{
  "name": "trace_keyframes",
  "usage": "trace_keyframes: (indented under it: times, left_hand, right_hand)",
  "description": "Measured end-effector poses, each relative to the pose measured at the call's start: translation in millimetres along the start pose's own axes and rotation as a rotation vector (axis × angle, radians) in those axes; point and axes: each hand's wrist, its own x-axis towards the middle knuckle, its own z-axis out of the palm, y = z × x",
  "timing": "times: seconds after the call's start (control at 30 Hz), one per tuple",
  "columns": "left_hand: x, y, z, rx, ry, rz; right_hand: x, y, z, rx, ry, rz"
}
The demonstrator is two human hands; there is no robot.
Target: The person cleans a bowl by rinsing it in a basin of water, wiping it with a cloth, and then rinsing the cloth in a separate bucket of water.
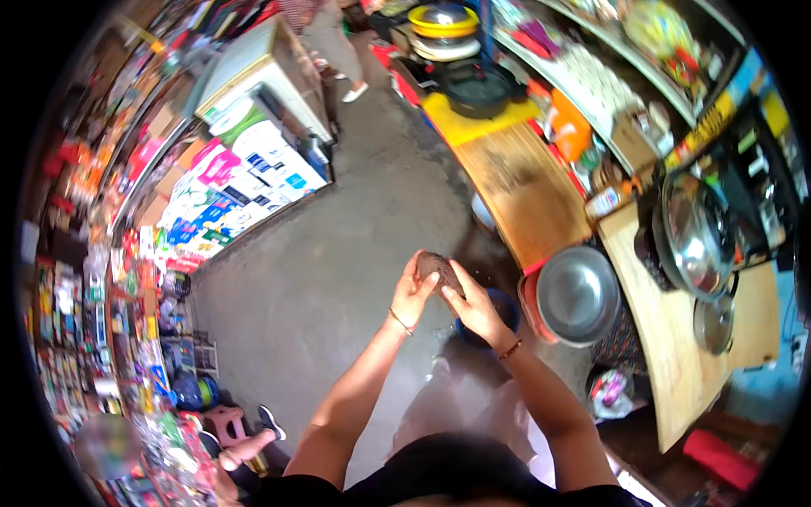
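Note:
A brown, rough-surfaced lump point(438, 269) is held between my two hands out in front of my body, above the floor. It looks rounded, but I cannot tell just what it is. My left hand point(410, 293) grips its left side, thumb across the near face. From the right, my right hand point(475, 309) closes on it with the thumb and fingers. Below and behind my right hand is a dark blue bucket or basin point(512, 310), partly hidden by that hand. Farther right sits a wide grey metal basin point(578, 296) with a reddish tub point(537, 310) beneath it.
A wooden table point(526, 184) runs along the right, bearing a dark pan point(478, 89). Nearer stands another wooden counter point(640, 304) with a lidded steel pan point(697, 234). Packed shelves and a stack of cartons point(247, 184) line the left. Two other people's legs show, one far off point(336, 47), one lower left point(250, 447).

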Motion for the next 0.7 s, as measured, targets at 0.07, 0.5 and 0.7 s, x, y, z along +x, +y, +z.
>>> trace_keyframes:
  times: [0.07,0.5,0.7]
  left_hand:
    - [-16,43,-11,-0.028,0.037,0.098]
    - [-105,163,-83,0.715,0.374,0.485]
    - [-138,165,-74,0.657,0.252,0.382]
  right_hand:
    - [16,-48,11,0.051,-0.094,-0.016]
    - [67,-152,76,0.108,-0.182,-0.318]
    - [68,-187,79,0.552,-0.473,0.106]
